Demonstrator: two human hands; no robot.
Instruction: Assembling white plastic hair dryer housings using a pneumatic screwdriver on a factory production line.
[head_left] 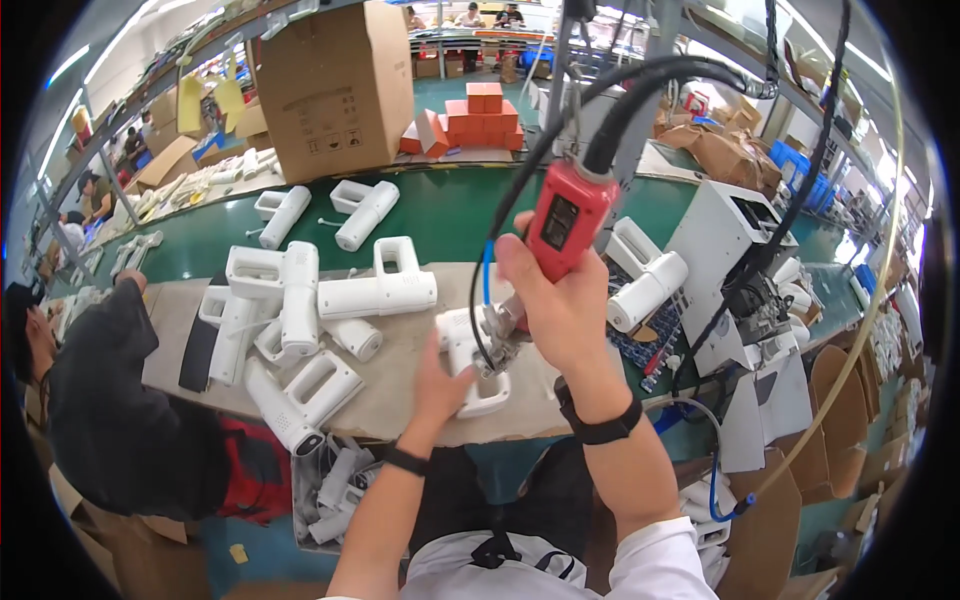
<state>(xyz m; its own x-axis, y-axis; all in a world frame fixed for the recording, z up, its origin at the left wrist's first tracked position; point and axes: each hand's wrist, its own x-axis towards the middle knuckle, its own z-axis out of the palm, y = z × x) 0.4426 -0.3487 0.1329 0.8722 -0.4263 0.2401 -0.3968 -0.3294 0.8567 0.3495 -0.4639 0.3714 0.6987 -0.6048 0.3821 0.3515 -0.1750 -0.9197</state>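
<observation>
Right hand (565, 300) grips red hanging power screwdriver (572, 220); left hand (440, 385) grips white loop-handled housing (461, 335) near the middle of the surface's (540, 410) near edge. Likely fastening: brace housing flat, align driver squarely, left hand clear of the tip.

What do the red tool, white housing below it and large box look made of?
Red tool: glossy plastic or painted metal; the sheen leaves it open. Housing: probably moulded plastic, smooth satin with rounded edges. Box: likely cardboard, matt brown with folded edges.
</observation>
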